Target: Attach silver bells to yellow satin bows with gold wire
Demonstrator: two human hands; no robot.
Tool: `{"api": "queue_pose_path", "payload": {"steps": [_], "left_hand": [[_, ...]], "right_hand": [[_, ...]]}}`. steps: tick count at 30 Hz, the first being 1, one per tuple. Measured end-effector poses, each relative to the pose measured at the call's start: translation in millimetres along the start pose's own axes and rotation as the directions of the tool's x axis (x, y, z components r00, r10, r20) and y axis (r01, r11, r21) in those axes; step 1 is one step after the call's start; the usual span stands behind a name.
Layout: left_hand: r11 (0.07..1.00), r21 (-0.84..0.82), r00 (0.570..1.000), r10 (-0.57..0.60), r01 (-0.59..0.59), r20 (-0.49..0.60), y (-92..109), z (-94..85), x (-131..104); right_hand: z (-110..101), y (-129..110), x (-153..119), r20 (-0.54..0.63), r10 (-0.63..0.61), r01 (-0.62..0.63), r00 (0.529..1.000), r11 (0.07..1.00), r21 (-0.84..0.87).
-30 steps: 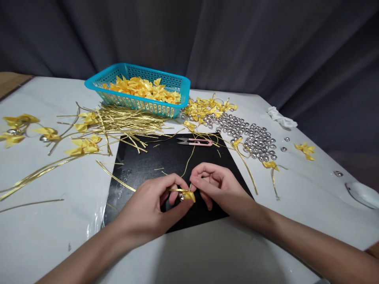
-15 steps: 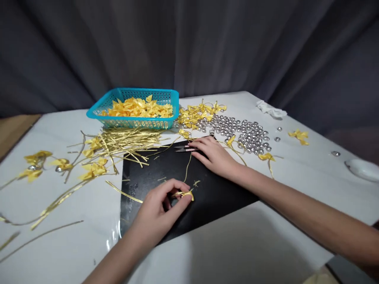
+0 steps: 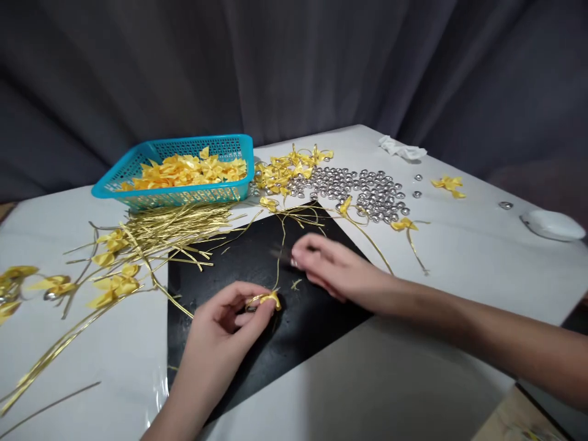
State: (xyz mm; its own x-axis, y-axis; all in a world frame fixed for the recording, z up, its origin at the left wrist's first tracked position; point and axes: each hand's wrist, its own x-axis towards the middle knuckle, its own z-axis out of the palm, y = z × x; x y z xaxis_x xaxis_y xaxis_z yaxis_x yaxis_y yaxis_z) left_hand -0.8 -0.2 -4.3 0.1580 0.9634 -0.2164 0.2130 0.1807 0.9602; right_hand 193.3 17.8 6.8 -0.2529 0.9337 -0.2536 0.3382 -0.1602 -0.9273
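My left hand (image 3: 229,334) is closed, thumb against fingers, on a small yellow ribbon bow (image 3: 272,299) over the black mat (image 3: 257,257). A thin gold cord (image 3: 280,248) runs up from the bow across the mat. My right hand (image 3: 333,264) is raised above the mat's right part, fingers curled round a small pair of snips (image 3: 283,254). Their blades are smeared by motion and point left towards the cord. Small gold cord clippings (image 3: 296,285) lie on the mat between the hands.
A blue basket (image 3: 184,191) of yellow ribbon pieces stands at the back left, behind a pile of gold cords (image 3: 179,223). Silver beads (image 3: 367,190) spread at the back. Yellow bows (image 3: 114,288) lie left; a white tissue (image 3: 402,148) and white dish (image 3: 554,225) sit right.
My right hand has lifted the snips off the mat's far edge and come nearer. The left hand keeps its hold on the bow. The whole view has shifted slightly.
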Motion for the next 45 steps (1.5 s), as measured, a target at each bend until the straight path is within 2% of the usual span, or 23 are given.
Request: {"api": "queue_pose_path", "payload": {"steps": [1, 2, 5, 8, 12, 19, 25, 30, 37, 45], "left_hand": [[1.0, -0.01, 1.0, -0.007, 0.007, -0.025, 0.4, -0.9, 0.3], [1.0, -0.02, 0.999, -0.019, 0.018, -0.046, 0.6, -1.7, 0.6], [0.997, -0.071, 0.994, -0.037, 0.03, -0.105, 0.1, -3.8, 1.4], [0.988, -0.153, 0.992, -0.038, 0.02, -0.118, -1.2, -4.7, 3.0], [0.972, -0.234, 0.992, -0.054, 0.027, -0.11, -2.2, -4.9, 5.0], [0.961, -0.266, 0.99, -0.109, 0.08, -0.094, 2.0, -3.8, 2.0], [0.973, -0.202, 0.973, -0.145, 0.108, -0.179, 12.7, 7.9, -4.6], [0.974, -0.193, 0.973, -0.154, 0.12, -0.173, 14.1, 11.0, -6.3], [0.971, -0.205, 0.974, -0.16, 0.125, -0.162, 12.5, 11.0, -6.2], [0.981, -0.148, 0.975, -0.153, 0.129, -0.16, 15.4, 10.5, -5.9]], "right_hand": [[2.1, -0.8, -6.4, 0.099, 0.049, -0.048, 0.994, 0.999, -0.013], [3.3, -1.4, -11.5, 0.144, 0.061, -0.054, 0.988, 0.997, -0.048], [2.0, -2.5, -18.7, 0.206, -0.012, 0.039, 0.979, 0.991, -0.129], [-1.9, -2.1, -17.8, 0.27, -0.09, 0.14, 0.959, 0.975, -0.172], [-2.0, 0.0, -15.3, 0.278, -0.144, 0.207, 0.95, 0.956, -0.21], [1.4, -1.2, -15.8, 0.309, -0.167, 0.238, 0.936, 0.948, -0.21], [1.2, -4.4, -14.8, 0.328, -0.134, 0.186, 0.935, 0.973, -0.134], [3.6, -4.2, -14.7, 0.356, -0.071, 0.087, 0.932, 0.996, -0.028], [5.6, 3.6, -13.2, 0.439, 0.02, -0.096, 0.898, 0.983, 0.153], [6.0, 3.6, -13.2, 0.449, 0.049, -0.141, 0.892, 0.975, 0.173]]}}
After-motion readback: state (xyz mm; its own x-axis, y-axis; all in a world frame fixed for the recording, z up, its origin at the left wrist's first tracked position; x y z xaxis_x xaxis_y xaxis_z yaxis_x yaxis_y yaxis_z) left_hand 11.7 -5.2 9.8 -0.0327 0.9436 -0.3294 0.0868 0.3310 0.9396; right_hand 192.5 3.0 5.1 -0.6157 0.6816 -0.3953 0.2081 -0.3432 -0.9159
